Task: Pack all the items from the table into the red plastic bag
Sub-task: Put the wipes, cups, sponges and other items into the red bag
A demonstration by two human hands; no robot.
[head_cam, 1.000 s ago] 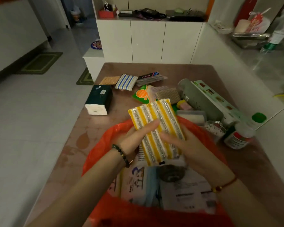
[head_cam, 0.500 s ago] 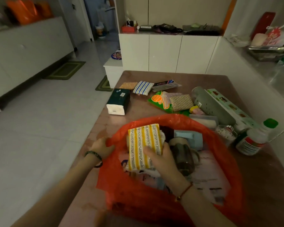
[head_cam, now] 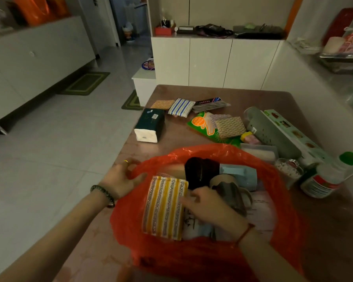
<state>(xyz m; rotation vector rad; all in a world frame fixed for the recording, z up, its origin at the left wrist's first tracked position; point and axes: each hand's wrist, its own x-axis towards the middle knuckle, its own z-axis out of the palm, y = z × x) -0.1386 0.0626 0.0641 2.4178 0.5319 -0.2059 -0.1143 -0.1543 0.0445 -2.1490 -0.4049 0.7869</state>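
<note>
Red plastic bag [head_cam: 212, 148] is gripped at its rim by the left hand [head_cam: 120, 177] so the mouth gapes, and the striped sponge pack [head_cam: 163, 206] lies inside it, touched by the right hand [head_cam: 206, 204], whether grasped or released cannot be told.

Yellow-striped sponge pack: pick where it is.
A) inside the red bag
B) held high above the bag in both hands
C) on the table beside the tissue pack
A: the yellow-striped sponge pack lies inside the red bag, with the right hand at its edge.
</note>
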